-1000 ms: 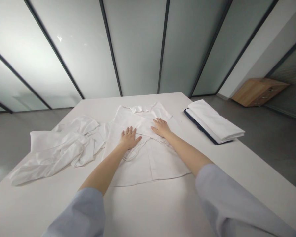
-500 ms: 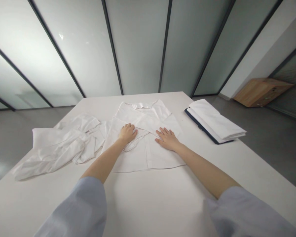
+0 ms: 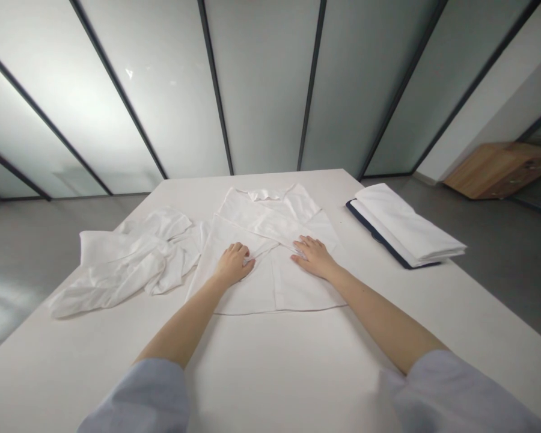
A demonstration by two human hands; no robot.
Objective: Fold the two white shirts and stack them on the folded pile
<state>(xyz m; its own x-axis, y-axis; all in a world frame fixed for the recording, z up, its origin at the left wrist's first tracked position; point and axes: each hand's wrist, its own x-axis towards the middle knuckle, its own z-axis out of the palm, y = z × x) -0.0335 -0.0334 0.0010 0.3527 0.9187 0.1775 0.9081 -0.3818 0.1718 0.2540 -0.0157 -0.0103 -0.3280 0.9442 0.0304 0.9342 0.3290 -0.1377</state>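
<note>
A white shirt [image 3: 297, 294] lies spread on the white table, its collar [image 3: 264, 195] at the far end and its hem towards me. The sleeves [image 3: 270, 221] are folded inward across its front. My left hand [image 3: 235, 262] rests on the left part of the shirt, fingers slightly bent and thumb apart, gripping nothing that I can see. On the right part, my right hand [image 3: 314, 257] lies nearly flat with its fingers spread, touching the cloth near a sleeve end.
A crumpled heap of white cloth [image 3: 135, 258] lies to the left, close to the shirt. At the right edge of the table [image 3: 270, 367] is a folded white stack [image 3: 410, 225] on a dark blue piece [image 3: 379, 234]. Frosted glass panels [image 3: 265, 90] and a wooden cabinet [image 3: 500, 171] stand beyond.
My left hand has drawn slightly towards me over the shirt, and the cloth beside it looks flatter. My right hand stays at about the same spot. The view has swung a little left.
</note>
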